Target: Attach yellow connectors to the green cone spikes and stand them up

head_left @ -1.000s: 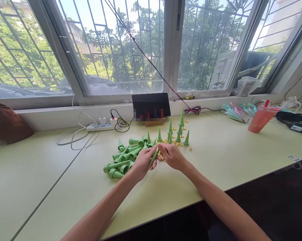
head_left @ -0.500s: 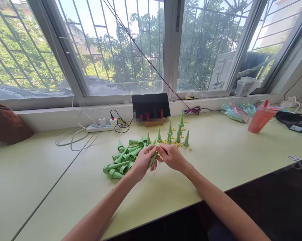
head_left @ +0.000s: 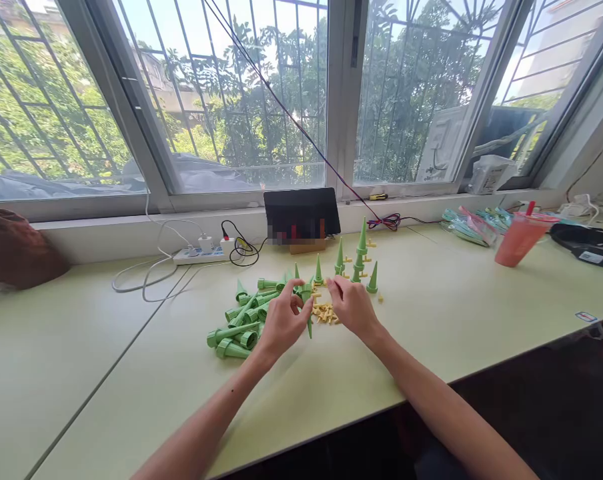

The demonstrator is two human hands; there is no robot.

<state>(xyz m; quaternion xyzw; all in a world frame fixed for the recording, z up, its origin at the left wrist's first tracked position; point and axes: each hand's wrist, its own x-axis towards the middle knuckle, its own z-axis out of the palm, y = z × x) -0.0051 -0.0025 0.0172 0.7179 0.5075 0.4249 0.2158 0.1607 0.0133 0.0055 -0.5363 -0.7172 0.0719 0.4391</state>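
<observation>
My left hand (head_left: 285, 323) has its fingers clamped on a green spike (head_left: 306, 292), tip down, above the middle of the table (head_left: 406, 347), between its near and far edges. A yellow tap (head_left: 316, 295) juts from the spike's collar, so I judge this one about fitted. My right hand (head_left: 355, 305) is just beside it, fingers curled in; I cannot tell whether they grip anything. Towards the far edge, a tall stack (head_left: 362, 243) and a shorter stack (head_left: 340, 253) carry yellow taps and look done. Plenty seems left: the heap of green spikes (head_left: 251, 310) lies by my left hand, no taps visible on them, and loose yellow pieces (head_left: 326, 312) lie between my hands.
</observation>
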